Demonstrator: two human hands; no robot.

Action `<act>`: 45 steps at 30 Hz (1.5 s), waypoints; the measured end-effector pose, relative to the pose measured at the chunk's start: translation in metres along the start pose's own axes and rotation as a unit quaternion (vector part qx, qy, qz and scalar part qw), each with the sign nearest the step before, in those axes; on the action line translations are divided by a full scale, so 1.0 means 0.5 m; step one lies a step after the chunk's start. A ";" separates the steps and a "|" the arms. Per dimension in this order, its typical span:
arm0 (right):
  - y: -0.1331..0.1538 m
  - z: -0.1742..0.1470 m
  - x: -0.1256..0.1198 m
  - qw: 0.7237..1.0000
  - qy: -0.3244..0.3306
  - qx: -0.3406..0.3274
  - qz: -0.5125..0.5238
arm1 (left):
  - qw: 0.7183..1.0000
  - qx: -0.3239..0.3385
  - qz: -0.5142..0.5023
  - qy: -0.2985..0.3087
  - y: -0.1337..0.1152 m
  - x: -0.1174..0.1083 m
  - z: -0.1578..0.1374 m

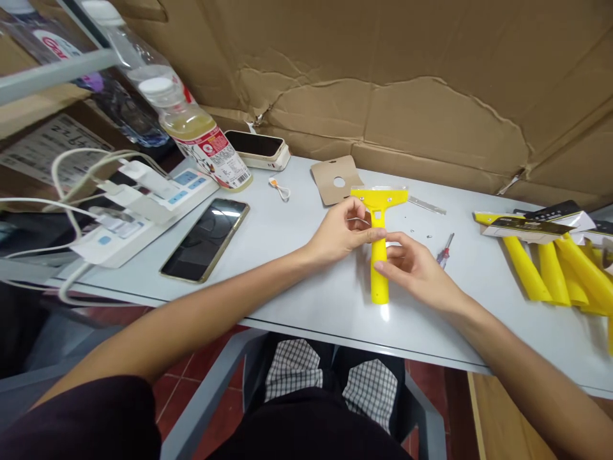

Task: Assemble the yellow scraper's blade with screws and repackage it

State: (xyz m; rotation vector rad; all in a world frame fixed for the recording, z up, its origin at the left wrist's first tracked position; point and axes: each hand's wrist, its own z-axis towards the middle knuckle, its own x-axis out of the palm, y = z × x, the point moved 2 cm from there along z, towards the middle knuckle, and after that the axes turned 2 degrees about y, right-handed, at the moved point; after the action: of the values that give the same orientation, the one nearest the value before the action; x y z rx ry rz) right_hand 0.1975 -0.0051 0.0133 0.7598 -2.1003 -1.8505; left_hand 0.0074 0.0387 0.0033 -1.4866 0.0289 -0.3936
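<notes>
A yellow scraper [379, 281] is held upright above the table, its wide head with two screws turned away from me. My left hand [345, 225] pinches it at the neck, thumb across the front. Lower down, my right hand [416, 267] grips the handle between thumb and fingers. Behind the scraper's head lies a metal blade strip [428, 205]. Several tiny screws [429, 236] are scattered to the right of it. A small screwdriver [445, 251] rests just beyond my right hand. A brown card with a round hole [330, 180] lies behind my left hand.
Several more yellow scrapers [553, 271] are piled at the right. On the left are a phone [205, 239], a power strip [115, 246] with cables and a drink bottle [211, 153]. A white-cased device [256, 150] stands at the back, before a cardboard wall [383, 115].
</notes>
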 end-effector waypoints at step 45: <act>0.029 0.005 -0.163 0.929 -0.322 -0.091 0.155 | 0.746 0.487 0.445 0.088 -0.056 -0.027 -0.018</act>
State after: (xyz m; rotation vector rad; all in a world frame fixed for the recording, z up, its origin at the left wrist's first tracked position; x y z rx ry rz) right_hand 0.2610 0.0408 0.0398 -0.2675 -2.1628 -2.2570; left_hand -0.0141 0.0328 0.0266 -0.2650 0.5824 0.2468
